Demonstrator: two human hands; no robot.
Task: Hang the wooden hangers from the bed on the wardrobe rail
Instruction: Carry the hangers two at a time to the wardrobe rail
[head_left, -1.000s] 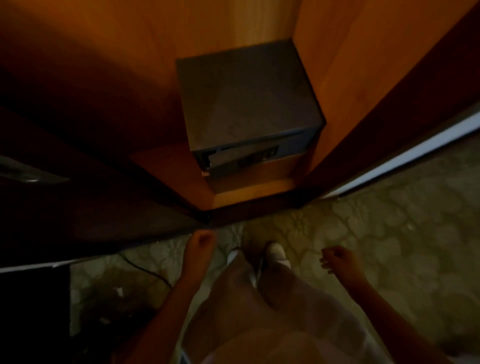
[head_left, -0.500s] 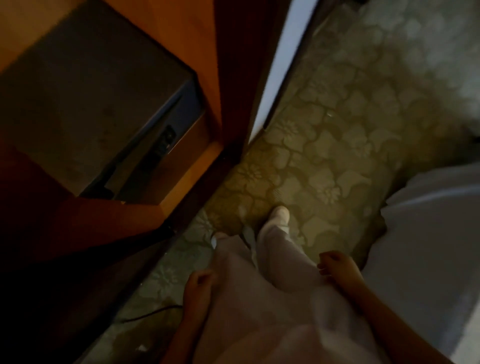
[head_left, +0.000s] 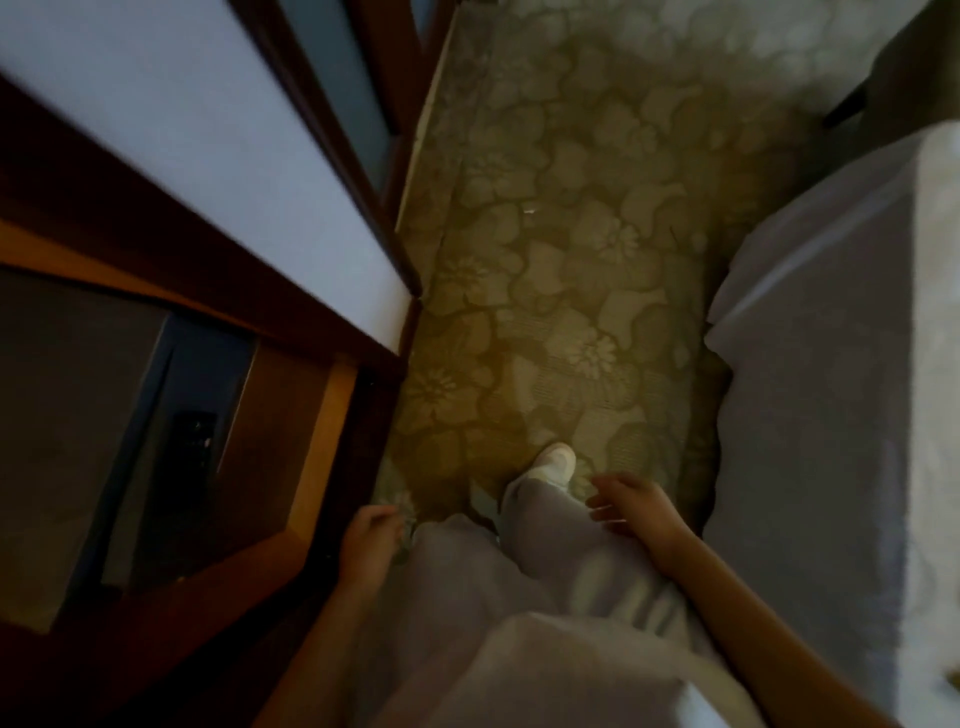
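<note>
Two empty hands here, the left hand (head_left: 369, 540) loosely curled beside the wardrobe (head_left: 301, 415), the right hand (head_left: 634, 506) slack-fingered and nearer the bed (head_left: 810, 364), which runs along its right side, though no wooden hangers are in view.

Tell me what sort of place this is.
Likely a hotel bedroom: a white-sheeted bed on the right, a brown wooden wardrobe on the left holding a dark grey boxy safe, and beige flower-patterned carpet between them.
</note>
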